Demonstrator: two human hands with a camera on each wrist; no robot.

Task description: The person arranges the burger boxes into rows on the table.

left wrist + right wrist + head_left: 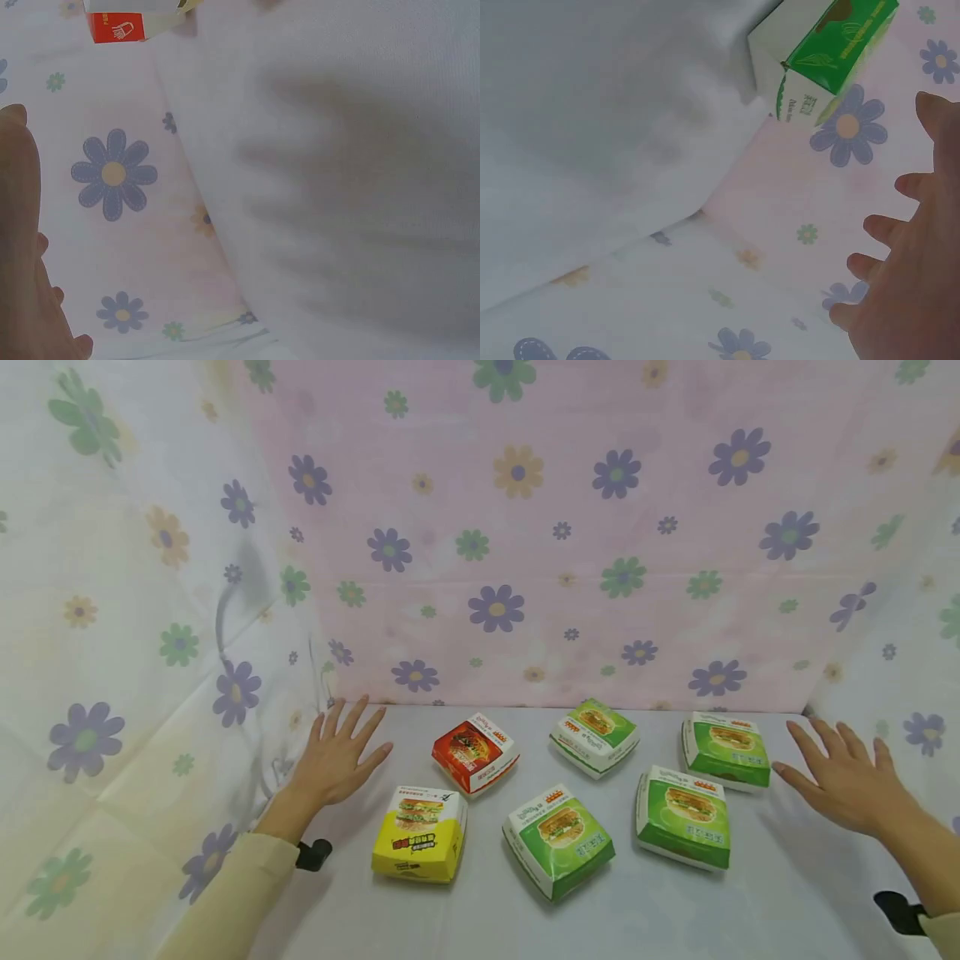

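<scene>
My left hand [339,762] hovers at the left of the table, fingers spread and holding nothing. Nearest to it are a yellow burger box [420,835] and a red burger box [476,754]. On the right, my right hand [851,781] is also spread above the table, its thumb close to a green burger box [726,750] at the back right. Three more green boxes lie left of that one: one at the back [595,737], one in front of it [558,842] and one at the right middle [683,817]. All the boxes are closed.
The white tabletop [480,918] meets a pink flowered cloth [450,510] along its back edge. White flowered cloth walls [112,635] stand at both sides. A black wrist strap [313,855] shows at my left cuff, another strap [898,912] at my right.
</scene>
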